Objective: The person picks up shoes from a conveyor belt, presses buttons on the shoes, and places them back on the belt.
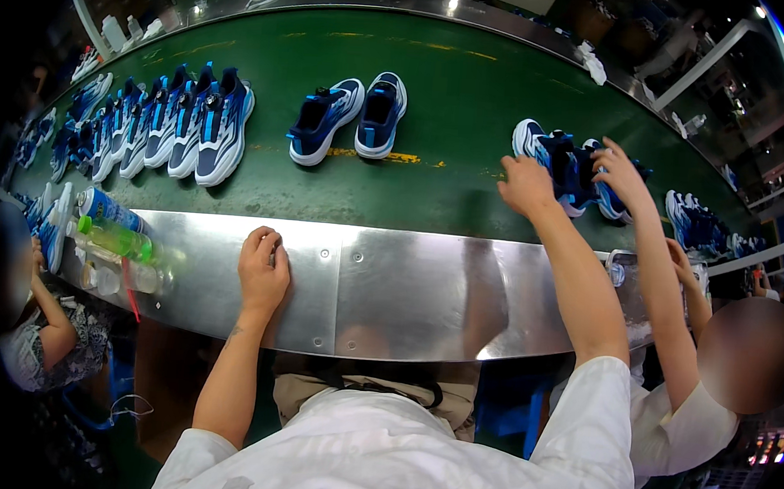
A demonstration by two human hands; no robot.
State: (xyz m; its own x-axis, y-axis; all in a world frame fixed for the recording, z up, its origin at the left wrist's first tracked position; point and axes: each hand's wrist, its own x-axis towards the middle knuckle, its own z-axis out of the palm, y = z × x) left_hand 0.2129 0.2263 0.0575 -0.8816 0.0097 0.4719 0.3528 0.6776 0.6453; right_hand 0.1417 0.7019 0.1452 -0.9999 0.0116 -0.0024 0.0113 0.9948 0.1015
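Note:
My left hand rests on the metal ledge with its fingers curled in and nothing seen in them. My right hand is stretched over the green belt, beside a blue and white sneaker. Its fingers point left, slightly apart, and no shoe shows in its grasp; its underside is hidden. More dark blue sneakers stand just right of it. Over these reaches a co-worker's hand, fingers spread. Ahead, between my hands, a sneaker stands next to another sneaker, both upright with dials on top.
A tight row of sneakers stands on the belt at the left. Bottles lie on the left end of the metal ledge. A clear container sits at the right. Co-workers sit on both sides, the right one close to my arm.

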